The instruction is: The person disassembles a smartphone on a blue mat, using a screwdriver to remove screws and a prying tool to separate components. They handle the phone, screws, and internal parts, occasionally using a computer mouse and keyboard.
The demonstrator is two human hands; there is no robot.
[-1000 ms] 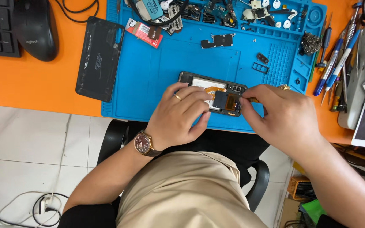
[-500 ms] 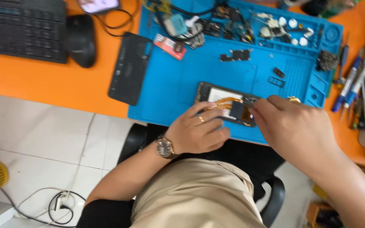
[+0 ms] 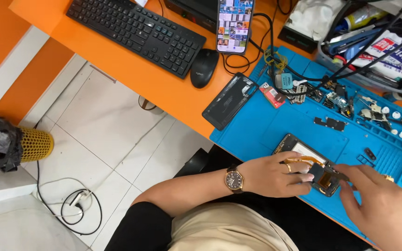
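Our view had swung left since half a second earlier, taking in keyboard and floor. Our left hand (image 3: 275,175) pinned the opened black phone (image 3: 309,163) on the blue silicone mat (image 3: 275,123) (steadying it), while right hand (image 3: 381,209) fingertips pinched narrowly at its small black component (image 3: 327,179).

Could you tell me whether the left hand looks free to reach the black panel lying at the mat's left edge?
Probably yes: the left hand rests on the opened phone, and only bare blue mat separates it from the black panel.
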